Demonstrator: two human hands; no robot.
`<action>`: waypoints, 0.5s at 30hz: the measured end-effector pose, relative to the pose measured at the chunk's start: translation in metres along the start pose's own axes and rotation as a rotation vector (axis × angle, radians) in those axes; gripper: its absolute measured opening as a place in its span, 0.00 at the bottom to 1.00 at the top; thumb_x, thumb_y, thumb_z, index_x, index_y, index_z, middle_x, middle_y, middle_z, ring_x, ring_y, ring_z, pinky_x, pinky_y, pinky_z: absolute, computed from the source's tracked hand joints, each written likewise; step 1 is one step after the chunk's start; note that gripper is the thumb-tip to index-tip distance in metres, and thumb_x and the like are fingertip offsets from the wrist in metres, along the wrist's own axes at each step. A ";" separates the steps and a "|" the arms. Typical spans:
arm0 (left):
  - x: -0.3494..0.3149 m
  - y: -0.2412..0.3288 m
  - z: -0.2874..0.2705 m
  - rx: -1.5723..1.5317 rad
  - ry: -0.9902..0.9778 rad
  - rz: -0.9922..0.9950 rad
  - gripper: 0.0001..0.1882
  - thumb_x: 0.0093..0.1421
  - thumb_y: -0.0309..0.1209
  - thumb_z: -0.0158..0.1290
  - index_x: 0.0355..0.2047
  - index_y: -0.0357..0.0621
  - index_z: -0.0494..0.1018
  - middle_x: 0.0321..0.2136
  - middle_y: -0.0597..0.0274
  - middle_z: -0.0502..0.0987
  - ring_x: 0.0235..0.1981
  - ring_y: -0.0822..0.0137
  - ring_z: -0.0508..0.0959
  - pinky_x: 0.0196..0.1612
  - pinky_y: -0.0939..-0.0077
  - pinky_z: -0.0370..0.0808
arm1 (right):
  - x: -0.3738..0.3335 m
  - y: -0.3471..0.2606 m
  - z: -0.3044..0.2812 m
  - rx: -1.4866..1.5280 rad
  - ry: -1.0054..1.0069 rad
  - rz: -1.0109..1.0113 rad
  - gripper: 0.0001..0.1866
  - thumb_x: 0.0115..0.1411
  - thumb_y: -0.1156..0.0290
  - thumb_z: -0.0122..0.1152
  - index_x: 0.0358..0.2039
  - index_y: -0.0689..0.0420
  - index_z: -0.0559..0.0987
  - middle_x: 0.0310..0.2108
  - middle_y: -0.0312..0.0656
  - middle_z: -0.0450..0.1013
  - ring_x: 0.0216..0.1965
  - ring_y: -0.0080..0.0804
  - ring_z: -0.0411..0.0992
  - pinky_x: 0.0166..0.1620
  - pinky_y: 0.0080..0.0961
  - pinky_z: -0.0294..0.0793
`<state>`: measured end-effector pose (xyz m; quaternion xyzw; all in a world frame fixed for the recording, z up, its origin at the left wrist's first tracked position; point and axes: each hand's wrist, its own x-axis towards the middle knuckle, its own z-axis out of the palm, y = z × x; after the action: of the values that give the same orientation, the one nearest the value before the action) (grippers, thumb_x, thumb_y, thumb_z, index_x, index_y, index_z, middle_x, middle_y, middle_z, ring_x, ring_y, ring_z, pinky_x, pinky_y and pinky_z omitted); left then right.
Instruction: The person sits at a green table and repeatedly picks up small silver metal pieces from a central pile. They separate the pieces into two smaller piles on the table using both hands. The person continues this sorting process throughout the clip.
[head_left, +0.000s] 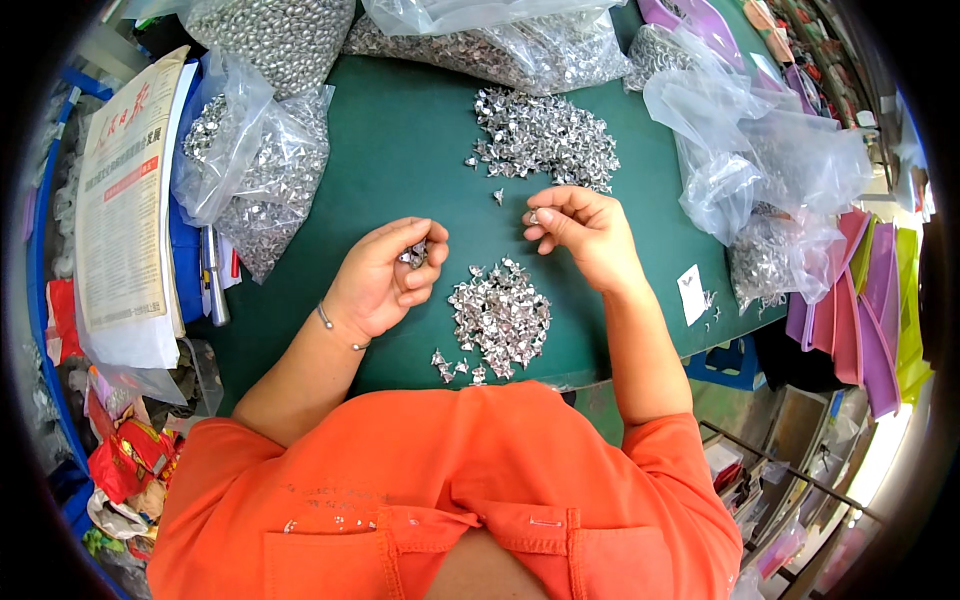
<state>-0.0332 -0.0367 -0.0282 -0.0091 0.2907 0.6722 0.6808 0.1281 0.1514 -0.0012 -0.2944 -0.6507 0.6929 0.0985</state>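
Observation:
My left hand (385,280) is curled around a few small silver metal studs (415,254) held between thumb and fingers. My right hand (585,228) pinches a single silver stud (534,215) at its fingertips. Between my hands and my chest lies a near pile of studs (497,318) on the green table (400,140). A larger, looser pile of studs (545,140) lies farther away, just beyond my right hand. A thin bracelet is on my left wrist.
Clear plastic bags full of studs stand at the left (262,160), the back (520,50) and the right (775,250). A stack of printed paper (125,200) lies at the left edge. Purple and green plastic sheets (870,300) lean at the right.

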 end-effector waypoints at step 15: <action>0.000 0.002 0.002 -0.004 0.006 -0.002 0.11 0.63 0.33 0.40 0.34 0.39 0.69 0.24 0.64 0.68 0.15 0.80 0.61 0.13 0.89 0.56 | 0.022 0.002 0.023 -0.721 0.103 -0.488 0.05 0.49 0.78 0.57 0.29 0.61 0.77 0.26 0.45 0.70 0.28 0.41 0.70 0.33 0.30 0.70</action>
<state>-0.0341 -0.0362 -0.0259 -0.0129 0.2913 0.6721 0.6806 0.0983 0.1436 -0.0094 -0.1817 -0.8958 0.3621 0.1826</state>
